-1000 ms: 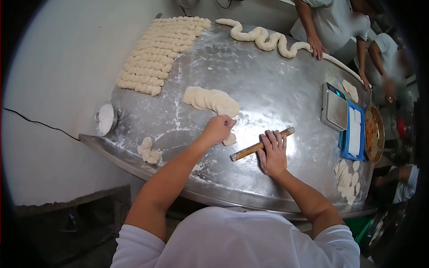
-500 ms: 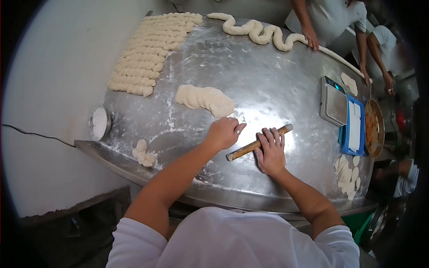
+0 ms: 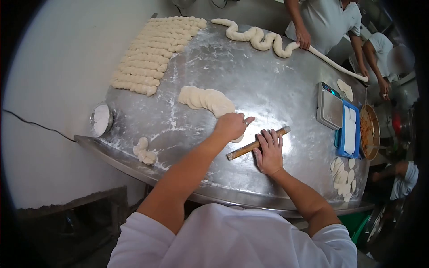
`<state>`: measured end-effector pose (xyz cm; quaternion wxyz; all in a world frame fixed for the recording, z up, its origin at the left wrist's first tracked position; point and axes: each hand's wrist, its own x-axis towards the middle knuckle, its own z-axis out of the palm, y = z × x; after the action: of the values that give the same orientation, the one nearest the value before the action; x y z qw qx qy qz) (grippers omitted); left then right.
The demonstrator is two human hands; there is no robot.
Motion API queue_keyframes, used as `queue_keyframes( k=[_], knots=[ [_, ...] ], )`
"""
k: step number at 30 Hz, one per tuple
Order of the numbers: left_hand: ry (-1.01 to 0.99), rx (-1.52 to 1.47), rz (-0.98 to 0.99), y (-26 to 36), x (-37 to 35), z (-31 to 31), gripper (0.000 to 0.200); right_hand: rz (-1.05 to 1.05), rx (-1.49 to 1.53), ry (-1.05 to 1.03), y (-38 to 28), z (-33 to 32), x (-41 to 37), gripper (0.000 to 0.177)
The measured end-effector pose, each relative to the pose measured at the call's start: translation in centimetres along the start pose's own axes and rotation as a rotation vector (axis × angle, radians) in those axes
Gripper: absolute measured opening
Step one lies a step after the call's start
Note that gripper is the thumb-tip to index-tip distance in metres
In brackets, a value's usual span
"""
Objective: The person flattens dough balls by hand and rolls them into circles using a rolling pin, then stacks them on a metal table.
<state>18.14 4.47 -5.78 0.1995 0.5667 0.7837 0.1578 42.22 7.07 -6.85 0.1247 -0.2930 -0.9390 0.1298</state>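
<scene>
My right hand (image 3: 269, 152) lies over a wooden rolling pin (image 3: 243, 152), its fingers spread across the pin and the palm on the steel table. To its left, my left hand (image 3: 231, 126) is closed on a piece of dough (image 3: 238, 139), which shows partly beneath it; the rest is hidden. Just beyond that hand, a curved row of overlapping flat dough rounds (image 3: 203, 99) rests on the table. Small dough lumps (image 3: 144, 152) sit at the left, near a bowl of flour (image 3: 102, 119).
Many rows of dough balls (image 3: 147, 53) cover the far left. A co-worker's hands (image 3: 304, 39) handle a long dough rope (image 3: 263, 39) at the back. A scale (image 3: 330, 107), blue tray (image 3: 350, 129), pan of filling (image 3: 368, 129) and dough pieces (image 3: 343, 178) stand right.
My left hand has moved slightly right, and a piece of dough now shows under it. My right hand stays on the rolling pin. The camera view has shifted a little.
</scene>
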Motion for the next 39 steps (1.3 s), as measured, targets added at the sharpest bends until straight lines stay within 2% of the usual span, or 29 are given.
queue_keyframes(
  k=[1, 4, 7, 10, 11, 15, 17, 20, 21, 24, 26, 28, 29, 30, 33, 35, 38, 39],
  knots=[
    [0.026, -0.084, -0.051, -0.2, -0.5, -0.6, 0.052, -0.001, 0.01, -0.006, 0.0, 0.0, 0.0, 0.054],
    [-0.012, -0.05, 0.2, -3.8, -3.5, -0.8, 0.039, -0.011, 0.049, -0.012, 0.4, 0.0, -0.1, 0.052],
    [-0.274, -0.181, -0.08, -2.4, -4.2, -2.3, 0.035, -0.046, 0.085, -0.006, 0.7, -0.1, -0.1, 0.05],
    [-0.257, -0.247, -0.019, -1.9, -4.8, -2.0, 0.036, -0.057, 0.029, -0.023, 0.3, -0.2, 1.2, 0.054],
    [-0.226, -0.248, 0.01, -1.9, -4.9, -1.8, 0.028, -0.052, -0.016, -0.046, 0.2, 0.2, 2.8, 0.056],
    [-0.213, -0.202, 0.001, -3.1, -4.1, -0.4, 0.024, -0.007, -0.202, -0.177, -1.6, 1.1, 10.5, 0.071],
    [-0.244, -0.146, -0.042, -3.0, -3.5, -0.7, 0.024, 0.027, -0.139, -0.093, -2.7, 2.1, 13.7, 0.073],
    [-0.137, -0.073, 0.071, -4.9, -2.6, 1.5, 0.028, 0.113, 0.064, 0.028, -3.5, 4.2, 16.6, 0.066],
    [-0.166, -0.134, -0.064, -3.6, -3.3, -0.5, 0.031, 0.149, 0.146, 0.064, -3.6, 4.4, 16.7, 0.063],
    [-0.191, -0.214, -0.082, -3.4, -3.5, -0.7, 0.036, 0.083, 0.081, -0.032, -2.2, 2.8, 10.4, 0.055],
    [-0.259, -0.206, -0.045, -2.4, -4.8, -3.5, 0.038, -0.075, -0.051, -0.027, 0.1, 0.9, 3.7, 0.051],
    [-0.283, -0.202, -0.029, -2.2, -4.9, -3.9, 0.04, -0.155, -0.056, -0.023, 2.0, -1.2, -0.1, 0.051],
    [-0.279, -0.201, -0.03, -2.7, -4.4, -2.7, 0.042, -0.13, -0.108, -0.085, 2.5, -1.4, -0.5, 0.053],
    [-0.276, -0.197, -0.031, -3.0, -4.0, -1.9, 0.046, -0.101, -0.125, -0.096, 2.2, -1.3, 0.1, 0.054],
    [-0.272, -0.092, 0.006, -3.5, -3.5, -1.1, 0.04, 0.026, -0.193, -0.087, 0.3, 1.4, 6.5, 0.061],
    [-0.253, -0.073, -0.071, -3.1, -3.7, -2.0, 0.041, 0.105, -0.176, -0.084, -2.0, 1.9, 12.0, 0.07],
    [-0.235, -0.112, -0.14, -2.7, -3.6, -3.0, 0.042, 0.19, -0.143, 0.048, -2.7, 4.5, 16.4, 0.068],
    [-0.247, -0.134, -0.15, -2.7, -3.7, -3.1, 0.042, 0.214, -0.038, -0.021, -2.9, 3.7, 16.0, 0.067]
  ],
)
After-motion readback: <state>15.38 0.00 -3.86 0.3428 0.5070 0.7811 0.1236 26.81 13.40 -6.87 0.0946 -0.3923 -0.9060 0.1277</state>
